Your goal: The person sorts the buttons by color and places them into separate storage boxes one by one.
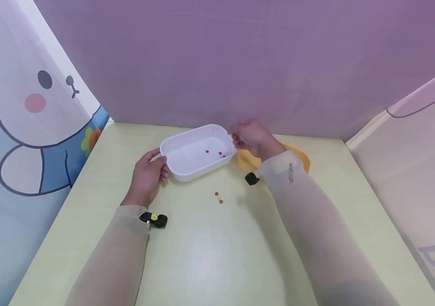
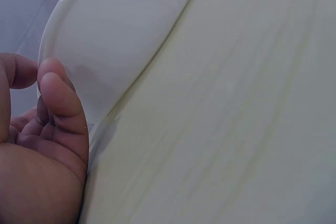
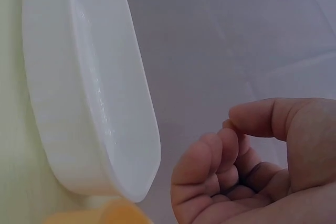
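A white oval-ended plastic basin (image 1: 187, 157) stands at the back of the table. My left hand (image 1: 146, 176) pinches its left rim between thumb and fingers; the left wrist view shows the fingertips (image 2: 55, 85) at the rim. Small reddish discs (image 1: 207, 151) lie on the basin's floor toward its right end. Beside that end, my right hand (image 1: 251, 137) is raised with fingers curled and the thumb tip against the index finger (image 3: 227, 129). I cannot tell whether something tiny is between them. Behind its wrist stands a yellow-orange container (image 1: 304, 158), partly hidden.
On the pale table (image 1: 190, 255), in front of the basin, are two reddish discs (image 1: 216, 194) and a small yellow piece (image 1: 219, 198). A purple cloth (image 1: 217, 63) hangs right behind the basin. Printed cloths (image 1: 87, 85) flank the table on both sides.
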Demonstrator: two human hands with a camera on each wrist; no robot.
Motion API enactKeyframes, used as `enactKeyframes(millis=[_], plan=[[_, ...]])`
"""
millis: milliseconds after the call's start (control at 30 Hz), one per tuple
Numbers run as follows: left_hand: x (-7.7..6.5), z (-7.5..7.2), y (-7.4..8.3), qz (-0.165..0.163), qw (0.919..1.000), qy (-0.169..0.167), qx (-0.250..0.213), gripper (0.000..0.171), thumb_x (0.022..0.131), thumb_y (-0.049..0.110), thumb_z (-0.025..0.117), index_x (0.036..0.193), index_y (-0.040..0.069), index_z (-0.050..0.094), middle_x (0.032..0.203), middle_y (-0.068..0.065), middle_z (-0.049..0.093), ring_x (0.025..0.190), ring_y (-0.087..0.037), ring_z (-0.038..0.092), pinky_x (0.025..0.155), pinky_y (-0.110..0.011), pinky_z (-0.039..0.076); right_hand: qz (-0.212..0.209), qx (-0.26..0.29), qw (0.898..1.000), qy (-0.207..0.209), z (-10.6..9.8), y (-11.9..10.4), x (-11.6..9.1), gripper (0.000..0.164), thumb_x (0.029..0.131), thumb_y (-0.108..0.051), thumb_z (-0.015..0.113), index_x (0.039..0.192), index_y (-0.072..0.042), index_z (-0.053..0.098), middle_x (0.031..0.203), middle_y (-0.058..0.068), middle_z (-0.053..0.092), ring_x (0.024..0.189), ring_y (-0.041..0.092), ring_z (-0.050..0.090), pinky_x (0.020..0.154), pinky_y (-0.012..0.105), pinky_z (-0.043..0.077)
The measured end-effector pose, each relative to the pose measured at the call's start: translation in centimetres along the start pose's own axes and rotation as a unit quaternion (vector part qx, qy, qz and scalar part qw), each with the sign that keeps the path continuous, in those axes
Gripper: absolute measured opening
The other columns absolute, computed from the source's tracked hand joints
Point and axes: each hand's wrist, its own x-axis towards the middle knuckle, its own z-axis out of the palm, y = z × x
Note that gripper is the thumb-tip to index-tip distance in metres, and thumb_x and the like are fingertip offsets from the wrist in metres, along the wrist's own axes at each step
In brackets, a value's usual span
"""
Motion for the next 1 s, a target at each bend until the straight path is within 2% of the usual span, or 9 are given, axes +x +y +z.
enactKeyframes(millis=[167, 400, 800, 1000], plan=[[0.1, 0.0, -0.1, 0.002, 1.0000, 0.000, 0.003, 0.050, 0.115, 0.024, 0.064, 0.164, 0.018, 0.056, 0.093, -0.004, 0.068, 0.073, -0.012, 0.065, 0.063, -0.023, 0.060, 0.001, -0.021, 1.000, 0.006, -0.1, 0.5, -0.9, 0.017, 0.113, -0.019, 0.065, 0.107, -0.003, 0.068, 0.106, 0.012, 0.060, 0.096, 0.028, 0.061, 0.087, 0.033, 0.062], [0.2, -0.3, -0.3, 0.006, 1.0000, -0.002, 0.005, 0.050, 0.115, 0.025, 0.065, 0.164, 0.019, 0.056, 0.094, -0.004, 0.068, 0.073, -0.013, 0.066, 0.064, -0.023, 0.060, -0.011, -0.035, 0.999, -0.002, -0.1, 1.1, -2.5, 0.018, 0.111, -0.016, 0.066, 0.109, 0.002, 0.069, 0.098, 0.009, 0.062, 0.087, 0.025, 0.062, 0.080, 0.031, 0.062], [0.5, -0.4, -0.3, 0.003, 1.0000, -0.003, 0.009, 0.050, 0.115, 0.026, 0.065, 0.164, 0.020, 0.055, 0.094, -0.004, 0.069, 0.073, -0.013, 0.066, 0.064, -0.023, 0.060, -0.041, -0.086, 0.995, -0.041, 0.3, 3.2, -5.2, 0.017, 0.109, -0.016, 0.069, 0.103, -0.002, 0.076, 0.089, 0.007, 0.066, 0.086, 0.023, 0.064, 0.079, 0.029, 0.065], [0.4, -0.4, -0.2, 0.003, 0.9999, -0.002, 0.014, 0.051, 0.116, 0.027, 0.064, 0.165, 0.020, 0.055, 0.095, -0.004, 0.068, 0.074, -0.013, 0.066, 0.065, -0.023, 0.060, -0.047, -0.100, 0.992, -0.060, 0.6, 5.0, -5.9, 0.017, 0.108, -0.015, 0.070, 0.100, 0.000, 0.073, 0.086, 0.007, 0.065, 0.084, 0.023, 0.065, 0.080, 0.030, 0.065]])
